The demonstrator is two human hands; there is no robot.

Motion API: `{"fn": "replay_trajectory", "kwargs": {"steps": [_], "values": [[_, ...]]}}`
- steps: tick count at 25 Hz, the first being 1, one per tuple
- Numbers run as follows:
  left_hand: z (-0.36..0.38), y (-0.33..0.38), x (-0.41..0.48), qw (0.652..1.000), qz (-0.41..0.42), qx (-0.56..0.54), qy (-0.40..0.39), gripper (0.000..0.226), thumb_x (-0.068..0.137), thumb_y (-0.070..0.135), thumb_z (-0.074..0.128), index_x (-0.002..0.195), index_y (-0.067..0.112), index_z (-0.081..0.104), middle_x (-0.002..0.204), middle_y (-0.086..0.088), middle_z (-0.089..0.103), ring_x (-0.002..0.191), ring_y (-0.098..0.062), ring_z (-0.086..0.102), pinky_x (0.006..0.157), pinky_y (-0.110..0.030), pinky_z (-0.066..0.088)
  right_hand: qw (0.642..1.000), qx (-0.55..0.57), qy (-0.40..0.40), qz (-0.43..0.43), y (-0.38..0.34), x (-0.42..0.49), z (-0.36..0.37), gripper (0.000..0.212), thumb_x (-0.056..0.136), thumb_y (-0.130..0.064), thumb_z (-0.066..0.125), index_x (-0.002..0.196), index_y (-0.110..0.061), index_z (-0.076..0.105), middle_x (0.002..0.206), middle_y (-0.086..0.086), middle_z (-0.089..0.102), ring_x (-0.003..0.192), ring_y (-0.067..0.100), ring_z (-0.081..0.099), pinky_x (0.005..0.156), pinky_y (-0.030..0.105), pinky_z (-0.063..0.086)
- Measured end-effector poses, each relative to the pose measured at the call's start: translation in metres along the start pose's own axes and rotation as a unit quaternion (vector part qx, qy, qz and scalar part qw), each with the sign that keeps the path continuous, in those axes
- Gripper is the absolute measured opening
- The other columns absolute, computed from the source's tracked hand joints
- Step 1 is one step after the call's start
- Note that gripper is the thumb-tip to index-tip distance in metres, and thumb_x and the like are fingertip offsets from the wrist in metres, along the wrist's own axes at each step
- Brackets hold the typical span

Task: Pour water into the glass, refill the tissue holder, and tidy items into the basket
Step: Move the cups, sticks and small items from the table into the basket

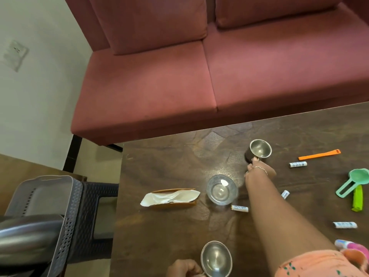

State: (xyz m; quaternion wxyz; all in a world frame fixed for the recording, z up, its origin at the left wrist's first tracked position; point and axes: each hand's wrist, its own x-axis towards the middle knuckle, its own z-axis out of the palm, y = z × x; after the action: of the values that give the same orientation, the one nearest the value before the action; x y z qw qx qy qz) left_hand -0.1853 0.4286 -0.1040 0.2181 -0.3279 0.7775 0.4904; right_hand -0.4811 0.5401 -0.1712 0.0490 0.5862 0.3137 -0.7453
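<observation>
A clear glass [221, 189] stands mid-table. To its left lies a brown tissue holder [171, 202] with white tissues sticking out. My right hand [258, 170] reaches to the far side and grips a steel cup [259, 150] at its near rim. At the bottom edge my left hand [183, 268] holds the handle of a second steel cup [216, 258]. A grey perforated basket [50, 196] sits on a dark stool left of the table.
Several white batteries [239, 208] lie scattered on the brown table [159, 166]. An orange clip [319, 154], a green scoop [353, 181] and a lime clip [357, 200] lie at the right. Pink items [351, 246] sit near the sleeve. A red sofa [199, 76] stands behind.
</observation>
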Motion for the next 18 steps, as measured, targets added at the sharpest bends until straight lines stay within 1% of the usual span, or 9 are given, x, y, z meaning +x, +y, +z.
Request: {"fn": "replay_trajectory", "kwargs": {"steps": [1,3,4,7,8,10,12,14,18], "values": [[0.001,-0.005,-0.004,1.0,-0.004,-0.02,0.008,0.027,0.064,0.04,0.077,0.049,0.027,0.059,0.054,0.007,0.061,0.062,0.005,0.058,0.065,-0.009,0.042,0.988,-0.128,0.012,-0.087,-0.008,-0.006,-0.006,0.018,0.084,-0.012,0.064,0.068,-0.004,0.06,0.05,-0.001,0.053,0.041,0.005,0.046,0.036,0.019,0.036],[-0.003,-0.011,-0.01,0.998,-0.004,-0.054,0.015,0.027,0.063,0.034,0.082,0.05,0.023,0.06,0.051,0.004,0.059,0.06,0.003,0.059,0.063,-0.01,0.042,0.977,-0.166,-0.012,-0.132,-0.02,-0.026,-0.006,0.013,0.081,-0.006,0.067,0.07,-0.003,0.062,0.059,0.0,0.056,0.049,0.007,0.05,0.035,0.011,0.042],[-0.007,-0.01,-0.011,0.997,-0.012,-0.079,0.01,0.027,0.064,0.029,0.083,0.051,0.02,0.061,0.049,0.004,0.058,0.058,0.004,0.058,0.062,-0.009,0.041,0.977,-0.168,-0.04,-0.125,-0.025,-0.035,-0.011,0.011,0.08,-0.005,0.068,0.071,-0.002,0.063,0.062,0.001,0.057,0.051,0.008,0.052,0.036,0.009,0.043],[-0.033,-0.001,-0.016,0.986,-0.048,-0.15,-0.063,0.029,0.053,0.032,0.084,0.049,0.013,0.063,0.053,0.002,0.062,0.057,-0.005,0.057,0.06,-0.012,0.04,0.96,-0.19,-0.114,-0.172,-0.033,-0.069,-0.023,0.01,0.08,0.0,0.066,0.071,0.0,0.061,0.066,0.004,0.059,0.056,0.009,0.056,0.045,0.009,0.05],[-0.044,0.002,-0.02,0.98,-0.056,-0.176,-0.074,0.028,0.051,0.032,0.084,0.049,0.012,0.064,0.057,-0.004,0.066,0.057,-0.009,0.059,0.06,-0.014,0.043,0.951,-0.197,-0.144,-0.19,-0.029,-0.084,-0.027,0.004,0.081,0.001,0.065,0.078,0.001,0.062,0.064,0.004,0.061,0.055,0.007,0.058,0.048,0.009,0.051],[-0.07,0.006,-0.031,0.966,-0.074,-0.235,-0.078,0.019,0.063,0.016,0.081,0.056,0.007,0.066,0.058,-0.011,0.068,0.052,-0.012,0.062,0.058,-0.018,0.048,0.935,-0.202,-0.197,-0.212,-0.011,-0.12,-0.033,0.002,0.082,0.002,0.063,0.08,0.0,0.062,0.05,-0.003,0.065,0.047,0.003,0.06,0.05,0.01,0.052],[-0.099,0.01,-0.041,0.954,-0.094,-0.28,-0.06,0.018,0.078,0.002,0.071,0.062,0.002,0.062,0.052,-0.01,0.066,0.046,-0.014,0.06,0.054,-0.023,0.051,0.929,-0.206,-0.238,-0.196,0.017,-0.155,-0.039,0.006,0.081,0.004,0.062,0.077,0.0,0.063,0.042,-0.007,0.063,0.043,0.001,0.06,0.053,0.012,0.054],[-0.134,0.009,-0.053,0.945,-0.109,-0.308,-0.028,0.021,0.083,0.004,0.065,0.063,0.004,0.061,0.049,-0.007,0.064,0.043,-0.012,0.058,0.053,-0.025,0.05,0.923,-0.223,-0.276,-0.15,0.055,-0.191,-0.045,0.003,0.082,0.005,0.06,0.081,0.003,0.062,0.045,-0.005,0.065,0.047,0.001,0.063,0.059,0.013,0.055],[-0.233,-0.017,-0.072,0.941,-0.084,-0.324,0.047,0.02,0.085,0.008,0.063,0.065,0.008,0.062,0.052,-0.002,0.065,0.047,-0.008,0.058,0.055,-0.021,0.051,0.892,-0.268,-0.359,-0.057,0.162,-0.258,-0.049,0.008,0.086,0.005,0.053,0.083,0.003,0.06,0.055,-0.003,0.07,0.056,0.003,0.067,0.07,0.015,0.053]]}}
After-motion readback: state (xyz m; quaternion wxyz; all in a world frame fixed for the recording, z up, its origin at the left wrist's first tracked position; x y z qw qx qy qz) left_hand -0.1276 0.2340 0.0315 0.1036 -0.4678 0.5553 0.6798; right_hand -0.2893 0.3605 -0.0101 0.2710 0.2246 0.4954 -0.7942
